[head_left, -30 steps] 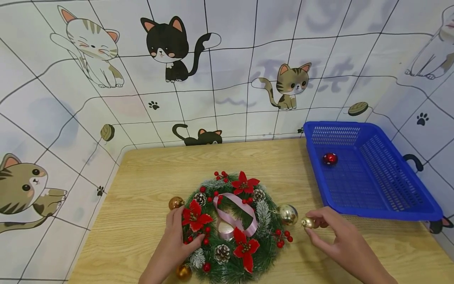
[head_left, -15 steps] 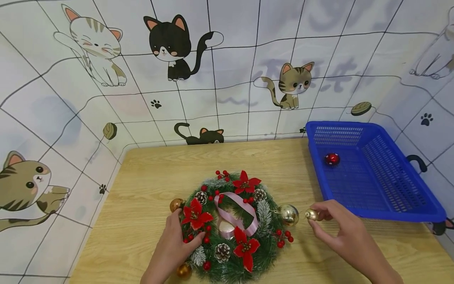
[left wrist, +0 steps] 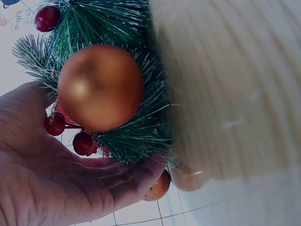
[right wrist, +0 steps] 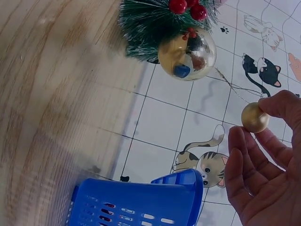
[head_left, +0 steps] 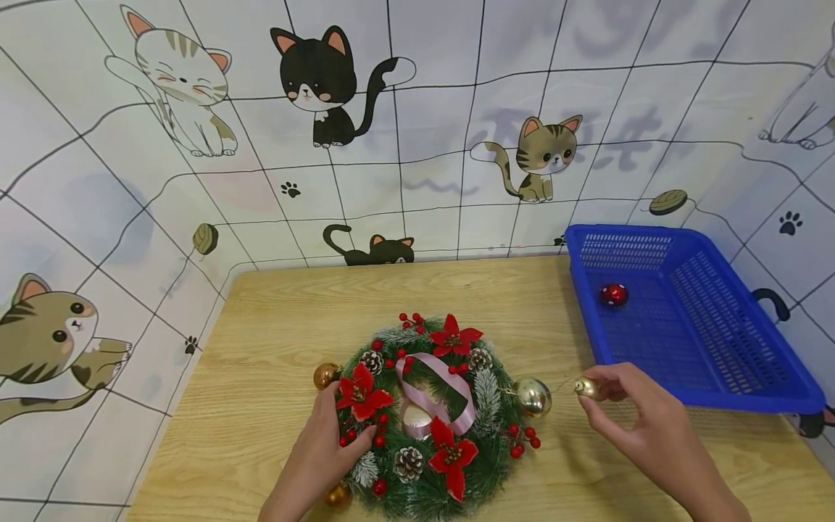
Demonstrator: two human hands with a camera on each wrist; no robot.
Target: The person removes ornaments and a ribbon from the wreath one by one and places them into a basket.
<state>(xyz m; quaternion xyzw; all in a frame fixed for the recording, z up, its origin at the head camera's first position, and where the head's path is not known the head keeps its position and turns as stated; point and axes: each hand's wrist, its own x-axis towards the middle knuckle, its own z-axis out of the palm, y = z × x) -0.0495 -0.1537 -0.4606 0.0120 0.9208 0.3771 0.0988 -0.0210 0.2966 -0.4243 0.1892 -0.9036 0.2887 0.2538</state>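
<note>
Evidently, both hands are occupied. At bottom centre of the head view, the wreath [head_left: 485,460] is laid on the table [head_left: 274,319]; its left side is gripped by the left hand [head_left: 316,449], thumb on top, fingers round the outer edge. At lower right, the gold ball [head_left: 586,388] is pinched between thumb and fingertips of the right hand [head_left: 659,438], apart from the shiny ball [head_left: 533,397] at the wreath's right edge. In the right wrist view, a thin thread [right wrist: 231,86] is seen leading from the gold ball toward the shiny ball; whether the two are joined cannot be told.

Risks, as judged: if the thread is snagged, the shiny ball could be dragged askew by a hard pull. The smooth gold ball could be lost from so light a pinch. The wreath could be swung round if the left grip is eased. The copper ball [head_left: 326,375] might be knocked by a shift of the left hand. The basket [head_left: 750,400], with a red ball [head_left: 614,294] inside, could be bumped by a careless lift.
</note>
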